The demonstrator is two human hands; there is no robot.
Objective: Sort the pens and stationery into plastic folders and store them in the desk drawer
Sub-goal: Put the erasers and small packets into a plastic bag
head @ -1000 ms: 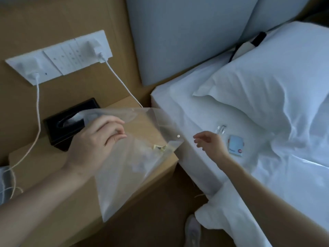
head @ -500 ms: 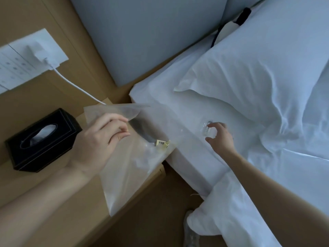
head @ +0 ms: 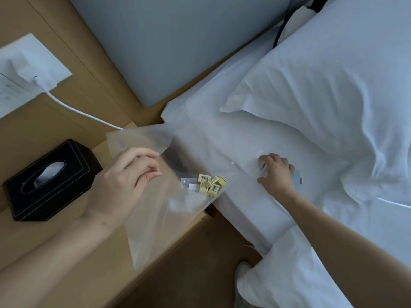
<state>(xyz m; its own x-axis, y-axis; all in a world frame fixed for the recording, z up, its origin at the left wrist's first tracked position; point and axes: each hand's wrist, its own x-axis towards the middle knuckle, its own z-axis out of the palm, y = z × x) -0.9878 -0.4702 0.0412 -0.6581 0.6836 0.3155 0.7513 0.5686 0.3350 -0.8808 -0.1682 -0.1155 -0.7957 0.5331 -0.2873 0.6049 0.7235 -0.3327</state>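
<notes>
Right hand curled on small clear item on bed; folder, pinched open by left hand, lies to its left.

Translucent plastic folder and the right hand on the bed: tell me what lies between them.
Head view: between the translucent plastic folder and the right hand lies bare white bedsheet with one tiny white speck.

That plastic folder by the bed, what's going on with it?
A person is filling it. The left hand pinches the translucent plastic folder open above the wooden nightstand; small yellow erasers already lie inside. The right hand reaches onto the bed sheet, closing on a small clear item.
</notes>
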